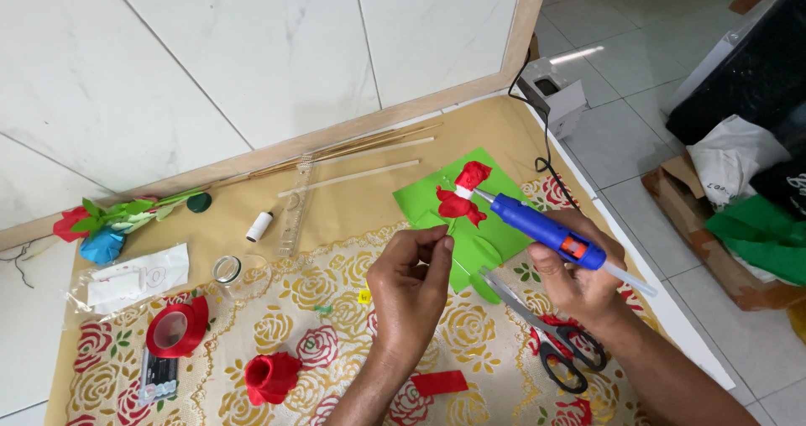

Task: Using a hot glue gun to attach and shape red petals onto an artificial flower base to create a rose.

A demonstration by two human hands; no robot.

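**Gluing petals onto a paper rose**

Looks like the gluing step to me. The left hand (411, 279) pinches a thin green stem with a red paper flower (461, 196) on top, held above the green sheet (445, 216). The right hand (579, 279) is wrapped around a blue glue gun (541, 227), nozzle touching the petals. I'd guess the next bit needs a steady dab, fingers well clear of the tip.

Count: one pair of scissors (558, 342), one red tape roll (175, 329), one white spool (259, 226), one finished red rose (270, 377), one loose red strip (439, 383).
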